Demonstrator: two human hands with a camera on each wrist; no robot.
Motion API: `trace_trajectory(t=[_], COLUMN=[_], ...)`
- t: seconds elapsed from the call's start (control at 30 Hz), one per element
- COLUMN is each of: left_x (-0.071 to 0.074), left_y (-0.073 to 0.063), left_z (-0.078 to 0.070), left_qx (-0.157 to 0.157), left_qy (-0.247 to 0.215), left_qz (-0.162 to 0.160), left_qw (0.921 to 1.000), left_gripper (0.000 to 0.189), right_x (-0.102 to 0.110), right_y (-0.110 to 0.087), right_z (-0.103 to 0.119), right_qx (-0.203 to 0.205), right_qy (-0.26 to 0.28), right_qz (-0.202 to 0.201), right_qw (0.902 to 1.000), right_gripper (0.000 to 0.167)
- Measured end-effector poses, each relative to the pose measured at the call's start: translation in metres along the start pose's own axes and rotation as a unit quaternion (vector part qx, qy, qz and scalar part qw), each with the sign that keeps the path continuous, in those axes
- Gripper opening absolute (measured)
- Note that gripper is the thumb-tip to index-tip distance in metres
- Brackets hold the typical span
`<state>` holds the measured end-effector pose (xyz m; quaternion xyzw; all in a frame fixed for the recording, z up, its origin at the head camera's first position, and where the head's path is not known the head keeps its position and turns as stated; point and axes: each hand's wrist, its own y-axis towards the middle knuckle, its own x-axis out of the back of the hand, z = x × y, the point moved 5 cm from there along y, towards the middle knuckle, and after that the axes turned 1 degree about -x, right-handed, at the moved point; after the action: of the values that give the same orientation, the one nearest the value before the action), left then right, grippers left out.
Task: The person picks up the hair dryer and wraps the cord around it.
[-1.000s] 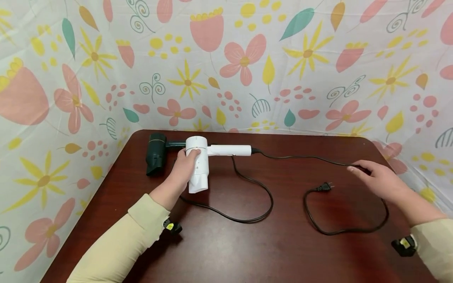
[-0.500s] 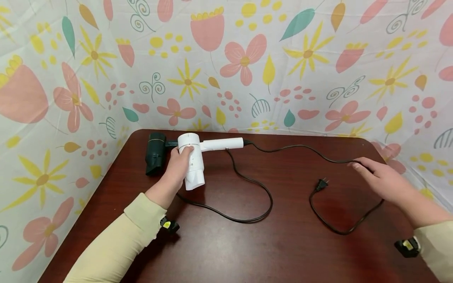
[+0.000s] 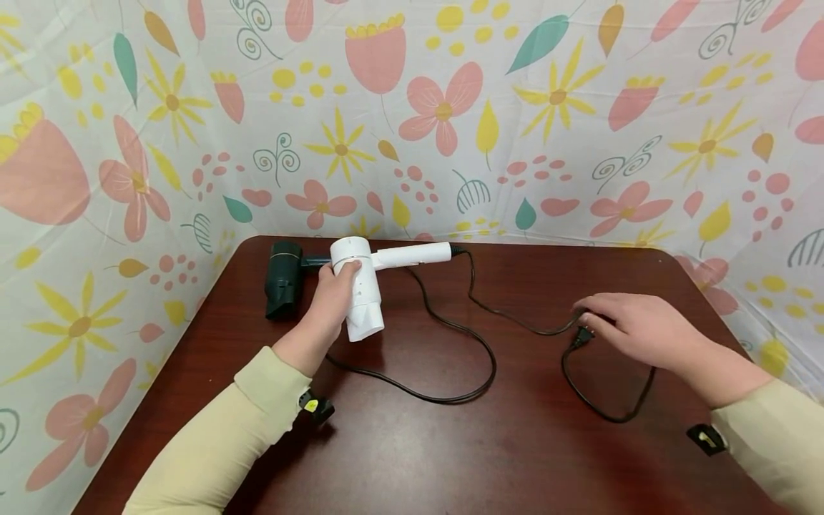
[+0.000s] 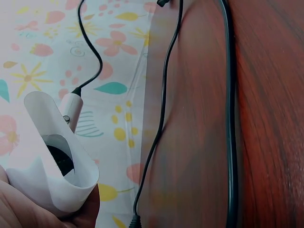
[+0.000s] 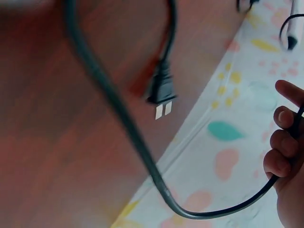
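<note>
A white hair dryer (image 3: 365,290) is gripped round its barrel by my left hand (image 3: 328,297), thumb on the near side. Its handle points right, and its open nozzle (image 4: 78,178) faces the left wrist camera. From the handle's end a black cord (image 3: 511,320) runs to my right hand (image 3: 640,325), over the table's right half. In the right wrist view the fingers (image 5: 284,142) curl round this cord. Just beneath the hand in the head view hangs or lies the cord's two-pronged plug (image 3: 582,336); I cannot tell which. Below it the cord makes a loop.
Behind my left hand a dark green hair dryer (image 3: 284,282) is on the brown table (image 3: 489,458), its handle partly hidden by the white one. Another black cord (image 3: 444,400) curves across the table's middle. Floral fabric (image 3: 444,179) hangs along the back and left.
My right hand has moved left with the cord, which now sags between it and the dryer. The white hair dryer shifted left, then slightly back right, in my left hand.
</note>
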<state>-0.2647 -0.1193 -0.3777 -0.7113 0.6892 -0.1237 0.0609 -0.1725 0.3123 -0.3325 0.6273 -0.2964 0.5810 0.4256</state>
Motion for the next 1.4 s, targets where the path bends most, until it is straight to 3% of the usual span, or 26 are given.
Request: trace_trajectory(t=[0.13,0.3,0.5,0.67,0.9,1.13,1.4], left_x=[-0.006,-0.016,-0.030,-0.040,-0.051,-0.059,-0.069], left_y=[0.000,-0.003,-0.006,-0.011,-0.017,-0.024,-0.036], left_z=[0.001,0.002,0.005,0.004,0.004,0.007,0.007], left_qx=[-0.001,-0.004,-0.007,-0.011,-0.021,-0.026,-0.021], left_qy=[0.007,0.013,0.012,0.012,0.025,0.036,0.047], left_qz=[0.007,0.021,0.043,0.063,0.085,0.116,0.148], left_qw=[0.9999,0.9997,0.9990,0.9979,0.9958,0.9922,0.9877], left_gripper=[0.075,0.075,0.076,0.073,0.072,0.070,0.068], right_x=[0.002,0.005,0.008,0.012,0.011,0.013,0.010], right_y=[0.019,0.040,0.061,0.072,0.088,0.099,0.107], right_z=[0.026,0.052,0.073,0.083,0.086,0.087,0.092], right_qx=[0.067,0.115,0.136,0.150,0.129,0.081,0.037], right_qy=[-0.014,-0.001,0.034,0.048,0.045,0.049,0.038], right_qz=[-0.008,-0.019,-0.001,-0.018,-0.051,-0.028,0.001], right_qw=[0.9976,0.9931,0.9901,0.9874,0.9894,0.9951,0.9986], right_gripper=[0.024,0.023,0.025,0.020,0.006,0.038,0.055])
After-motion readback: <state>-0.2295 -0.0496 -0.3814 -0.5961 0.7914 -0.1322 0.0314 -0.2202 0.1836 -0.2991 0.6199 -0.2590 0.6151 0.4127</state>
